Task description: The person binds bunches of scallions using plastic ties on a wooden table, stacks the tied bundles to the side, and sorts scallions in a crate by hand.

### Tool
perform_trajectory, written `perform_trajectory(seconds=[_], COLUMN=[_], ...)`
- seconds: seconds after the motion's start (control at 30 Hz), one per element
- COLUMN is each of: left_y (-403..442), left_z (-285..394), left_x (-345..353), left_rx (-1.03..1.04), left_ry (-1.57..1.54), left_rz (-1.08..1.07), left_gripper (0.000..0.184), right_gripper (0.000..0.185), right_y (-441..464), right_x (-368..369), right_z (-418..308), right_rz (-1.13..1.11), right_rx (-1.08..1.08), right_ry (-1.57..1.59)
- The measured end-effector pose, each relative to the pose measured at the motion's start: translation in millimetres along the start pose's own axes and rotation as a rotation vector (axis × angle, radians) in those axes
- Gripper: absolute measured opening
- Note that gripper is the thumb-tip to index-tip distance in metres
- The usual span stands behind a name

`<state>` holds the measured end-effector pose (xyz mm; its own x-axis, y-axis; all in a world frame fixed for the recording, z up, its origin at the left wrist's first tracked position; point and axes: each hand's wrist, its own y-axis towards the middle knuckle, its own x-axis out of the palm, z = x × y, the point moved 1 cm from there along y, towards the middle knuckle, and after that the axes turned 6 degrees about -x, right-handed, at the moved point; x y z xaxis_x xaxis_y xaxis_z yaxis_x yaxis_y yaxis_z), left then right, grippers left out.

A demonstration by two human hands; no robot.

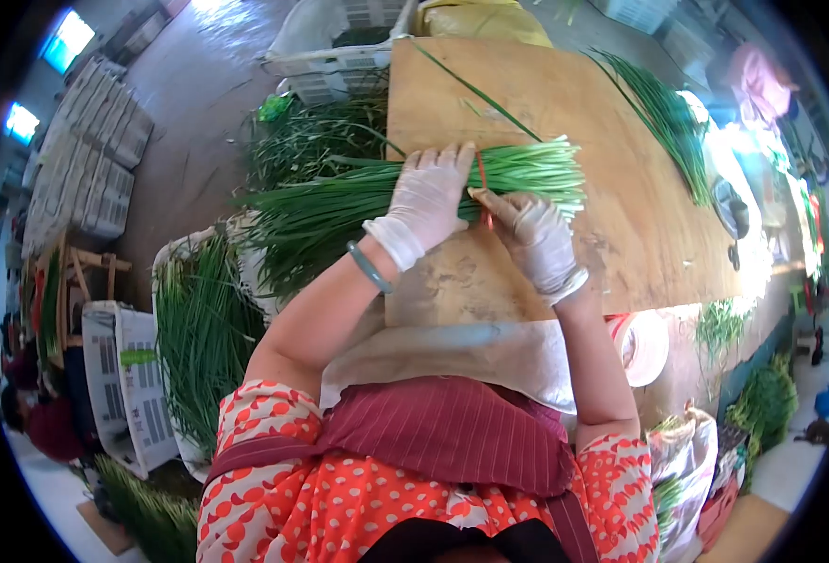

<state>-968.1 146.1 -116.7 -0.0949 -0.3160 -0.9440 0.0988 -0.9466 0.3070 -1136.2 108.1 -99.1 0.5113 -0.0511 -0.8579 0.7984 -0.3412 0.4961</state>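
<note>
A thick bunch of garlic chives (pixel 330 208) lies across the wooden board (pixel 639 235), its pale cut ends to the right and its green leaves hanging past the left edge. My left hand (pixel 430 192), in a thin whitish glove, is wrapped over the bunch from above, thumb on the near side. Around the stalks runs a red band (pixel 483 178). My gloved right hand (pixel 532 235) pinches at this band on the near side of the bunch; its fingertips partly hide it. A few loose chive leaves (pixel 480 92) lie on the board beyond.
More chives (pixel 658 122) lie at the board's far right. Left of the board are a heap of leaves (pixel 320 141) and a crate of chives (pixel 203 328). A white crate (pixel 330 70) stands behind. A roll of tape (pixel 641 347) sits below the board's near right edge.
</note>
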Motion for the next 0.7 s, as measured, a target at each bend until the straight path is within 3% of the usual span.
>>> perform_trajectory(seconds=[0.07,0.13,0.2,0.27,0.33,0.4,0.43,0.53,0.6,0.63,0.7], left_y=[-2,-6,-8,-8,-4,3,6,12,12,14,20], left_z=[0,2,3,6,10,13,11,16,31,37,40], left_x=[1,1,5,0,-1,3,12,27,11,-3,0], left_rx=[0.017,0.004,0.013,-0.007,-0.014,-0.094,-0.085,-0.093,-0.057,-0.013,-0.013], left_ry=[0.003,-0.014,0.011,0.073,0.133,0.282,0.277,0.387,0.306,0.267,0.229], left_rz=[0.036,0.043,0.124,0.132,0.14,0.35,0.352,0.466,0.162,0.086,-0.025], left_gripper=[0.093,0.093,0.089,0.087,0.084,0.082,0.082,0.087,0.093,0.098,0.096], right_gripper=[0.031,0.023,0.012,0.016,0.022,0.024,0.024,0.025,0.027,0.026,0.026], right_y=[-4,-6,-3,4,9,9,7,-13,-26,-30,-44], right_x=[22,36,41,29,27,31,37,62,70,64,62], right_z=[-1,0,0,-1,-1,2,8,28,34,30,15], right_rz=[-0.015,0.269,0.312,0.239,0.269,0.365,0.372,0.322,0.239,0.151,0.204], right_rx=[0.023,0.173,0.25,0.592,0.617,0.549,0.554,0.582,0.671,0.686,0.675], right_ry=[0.083,0.484,0.589,0.964,1.004,0.975,0.969,0.758,0.75,0.721,0.704])
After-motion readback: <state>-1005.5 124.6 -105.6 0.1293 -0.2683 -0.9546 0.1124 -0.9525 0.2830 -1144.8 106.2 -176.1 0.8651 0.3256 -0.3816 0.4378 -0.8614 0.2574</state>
